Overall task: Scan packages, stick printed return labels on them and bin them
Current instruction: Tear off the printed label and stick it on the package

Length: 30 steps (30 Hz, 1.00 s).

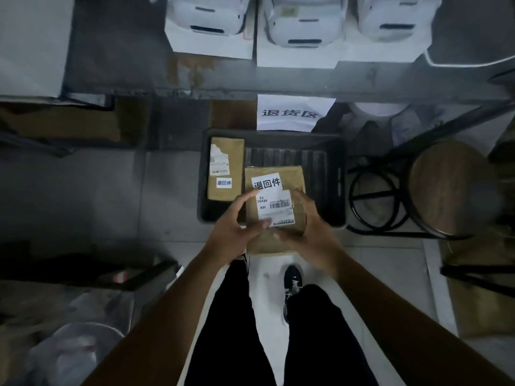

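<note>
Both hands hold one brown package over the dark bin on the floor. The left hand grips its near left side, thumb on top. The right hand curls round its near right side. Just past the fingers, a white return label is already stuck on the top, next to a barcode sticker. So I think scanning and sticking are done for this one. What is left is to let go so it drops in. Left of the grip, another labelled package already lies in the bin. Far past the hands, label printers sit on a shelf.
</note>
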Available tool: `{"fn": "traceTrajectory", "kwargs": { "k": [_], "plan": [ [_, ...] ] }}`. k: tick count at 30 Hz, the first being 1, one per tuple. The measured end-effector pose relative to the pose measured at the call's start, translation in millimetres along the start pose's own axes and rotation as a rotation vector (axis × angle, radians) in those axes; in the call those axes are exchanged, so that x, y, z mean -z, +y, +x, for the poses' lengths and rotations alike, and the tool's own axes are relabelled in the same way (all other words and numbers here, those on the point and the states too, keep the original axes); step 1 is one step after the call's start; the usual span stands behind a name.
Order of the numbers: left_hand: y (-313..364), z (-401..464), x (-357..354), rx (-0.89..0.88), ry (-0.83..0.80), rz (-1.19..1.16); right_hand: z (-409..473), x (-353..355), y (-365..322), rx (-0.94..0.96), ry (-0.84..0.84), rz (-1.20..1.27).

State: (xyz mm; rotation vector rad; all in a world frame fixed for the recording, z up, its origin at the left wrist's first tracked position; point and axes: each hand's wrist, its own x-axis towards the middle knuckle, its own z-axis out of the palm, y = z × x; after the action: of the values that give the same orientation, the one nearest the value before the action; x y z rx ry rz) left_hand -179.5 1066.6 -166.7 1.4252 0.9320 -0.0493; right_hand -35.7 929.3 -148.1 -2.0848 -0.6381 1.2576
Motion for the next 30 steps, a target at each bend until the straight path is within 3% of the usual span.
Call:
{"fn": "traceTrajectory", "kwargs": {
  "k": [9,13,15,20,30],
  "plan": [
    [-101.1,182.8,19.4,0.006,-0.073,0.172,187.7,-39.7,81.5,-0.133,0.005,0.016],
    [-150.2,261.7,23.5,-0.107,0.098,0.615,275.2,-53.9,137.2,-0.099,0.014,0.004],
    [-166.3,287.5,26.9,-0.073,0.177,0.75,313.9,-60.2,164.2,-0.101,0.049,0.025],
    [-196.1,319.0,30.4,-0.134,0.251,0.979,384.1,-78.8,200.1,-0.092,0.078,0.013],
    [-211.6,342.0,22.7,-0.191,0.26,1.022,431.4,-109.0,213.6,-0.005,0.069,-0.03]
  ]
}}
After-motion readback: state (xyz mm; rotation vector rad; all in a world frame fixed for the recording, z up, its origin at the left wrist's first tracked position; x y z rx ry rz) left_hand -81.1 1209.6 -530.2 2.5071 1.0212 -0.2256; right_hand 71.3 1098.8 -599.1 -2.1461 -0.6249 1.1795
